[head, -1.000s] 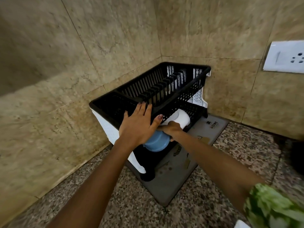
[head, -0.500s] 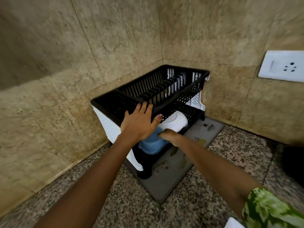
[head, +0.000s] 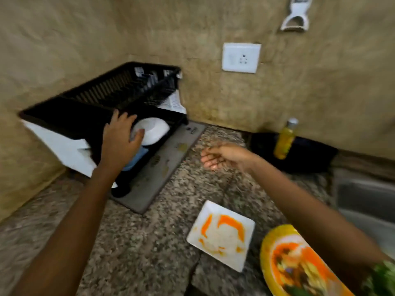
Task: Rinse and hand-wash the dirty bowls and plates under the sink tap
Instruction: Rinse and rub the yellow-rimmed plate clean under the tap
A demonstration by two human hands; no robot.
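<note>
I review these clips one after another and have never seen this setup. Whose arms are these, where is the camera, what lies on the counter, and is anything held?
There is no machine here: a person wears one wide-angle camera on the head, looking forward and down, so the two arms reaching in from below are their own. The picture is blurred. The left hand rests with straight fingers on the front edge of the black dish rack; it has no grip on anything. A white bowl and a blue bowl sit on the rack's lower tier. The right hand hangs over the counter, loosely open and holding nothing. On the granite counter lie a dirty square white plate and a dirty yellow plate. A yellow bottle stands by the wall, and the sink is at the right.
</note>
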